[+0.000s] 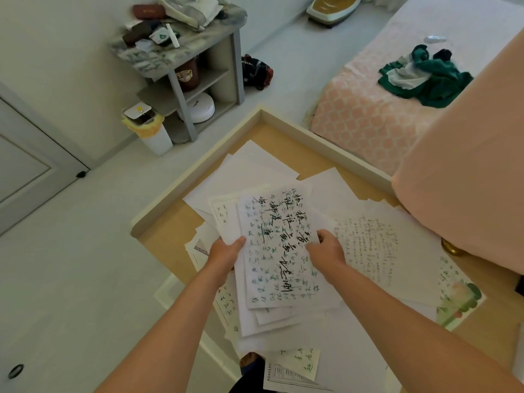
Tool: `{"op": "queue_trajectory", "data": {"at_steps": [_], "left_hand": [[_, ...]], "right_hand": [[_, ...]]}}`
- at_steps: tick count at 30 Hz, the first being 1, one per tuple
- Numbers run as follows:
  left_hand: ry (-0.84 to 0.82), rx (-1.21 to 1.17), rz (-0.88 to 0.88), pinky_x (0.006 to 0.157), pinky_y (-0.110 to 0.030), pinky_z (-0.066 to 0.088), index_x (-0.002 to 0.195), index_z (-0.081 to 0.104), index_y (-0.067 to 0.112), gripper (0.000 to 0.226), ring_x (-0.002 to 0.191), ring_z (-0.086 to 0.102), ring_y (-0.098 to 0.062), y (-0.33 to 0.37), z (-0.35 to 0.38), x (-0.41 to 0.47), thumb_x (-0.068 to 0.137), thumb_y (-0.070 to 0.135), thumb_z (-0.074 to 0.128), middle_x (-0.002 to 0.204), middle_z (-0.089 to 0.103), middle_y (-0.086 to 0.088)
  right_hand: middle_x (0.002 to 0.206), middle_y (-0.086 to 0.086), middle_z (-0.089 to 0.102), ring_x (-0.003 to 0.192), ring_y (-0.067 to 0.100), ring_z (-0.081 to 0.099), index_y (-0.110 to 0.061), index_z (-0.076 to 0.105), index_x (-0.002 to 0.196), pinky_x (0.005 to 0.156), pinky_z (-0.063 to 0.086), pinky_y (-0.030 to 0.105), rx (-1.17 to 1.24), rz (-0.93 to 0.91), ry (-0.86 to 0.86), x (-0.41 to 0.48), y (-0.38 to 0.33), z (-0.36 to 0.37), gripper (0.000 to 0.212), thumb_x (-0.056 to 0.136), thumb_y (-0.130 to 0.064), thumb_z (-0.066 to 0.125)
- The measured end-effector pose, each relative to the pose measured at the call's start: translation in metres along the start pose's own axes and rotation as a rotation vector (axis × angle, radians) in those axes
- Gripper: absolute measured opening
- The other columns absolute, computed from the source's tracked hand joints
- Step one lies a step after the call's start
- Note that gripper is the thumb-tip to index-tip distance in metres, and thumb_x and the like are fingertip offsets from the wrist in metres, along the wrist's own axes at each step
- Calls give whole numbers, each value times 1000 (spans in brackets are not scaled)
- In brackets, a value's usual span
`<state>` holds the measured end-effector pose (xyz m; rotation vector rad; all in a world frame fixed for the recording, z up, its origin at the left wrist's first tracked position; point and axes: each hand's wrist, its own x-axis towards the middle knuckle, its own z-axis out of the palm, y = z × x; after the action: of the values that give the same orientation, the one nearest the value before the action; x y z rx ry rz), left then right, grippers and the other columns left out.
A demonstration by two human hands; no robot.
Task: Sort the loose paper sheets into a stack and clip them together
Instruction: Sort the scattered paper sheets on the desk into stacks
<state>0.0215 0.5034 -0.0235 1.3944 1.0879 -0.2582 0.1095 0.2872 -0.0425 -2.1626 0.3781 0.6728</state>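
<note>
Closest to the person, a few printed and handwritten sheets hang over the near edge of the table, not yet gathered. Above them both forearms reach forward. The left hand grips the left edge of a gathered bundle, thumb on top. The right hand pinches the right edge, its fingers curled round the paper. The two hands sit apart, one on each side. The bundle is held just over the table, its top sheet covered in brushed characters. Its lower edges are staggered and uneven.

This looks like the gathering step, roughly midway. The next move probably calls for picking up the remaining paper. After that the edges would need tapping square before any clipping.

Beyond the hands, a written sheet lies loose to the right, and blank sheets fan out toward the far corner. No clip can be made out anywhere on the table, so one would have to be found.

Farther off stand a waste bin and a cluttered shelf unit. A bed lies at the right.
</note>
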Motion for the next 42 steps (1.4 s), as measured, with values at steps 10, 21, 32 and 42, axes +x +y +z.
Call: {"op": "queue_trajectory", "data": {"at_steps": [10,21,32,42], "left_hand": [[88,-6,65,89,-41,53,119,61,14,30,97,62,-26,-19,5,-17,95,31,63,112,66,-4],[-152,157,14,99,-47,50,135,48,12,45,115,58,-30,-33,18,-34,98,37,56,130,59,-8],[-90,237,113,92,-42,47,134,51,7,44,111,58,-32,-49,17,-37,93,11,65,126,61,-13],[-266,85,33,94,-55,52,129,53,19,33,106,64,-31,-56,-21,-32,97,13,60,120,67,-7]], "right_hand": [[82,10,68,62,29,60,-11,63,87,52,43,30,-39,-15,298,-38,30,-41,20,92,-2,46],[91,1,67,74,20,59,-12,64,104,62,48,28,134,86,209,-67,70,-63,28,93,3,43],[156,2,28,145,26,21,-26,39,149,118,25,43,-266,-21,-8,-87,79,-35,56,95,-18,51],[122,-2,57,103,19,58,-15,48,140,86,50,32,62,18,-7,-79,68,-45,51,91,-15,62]]}}
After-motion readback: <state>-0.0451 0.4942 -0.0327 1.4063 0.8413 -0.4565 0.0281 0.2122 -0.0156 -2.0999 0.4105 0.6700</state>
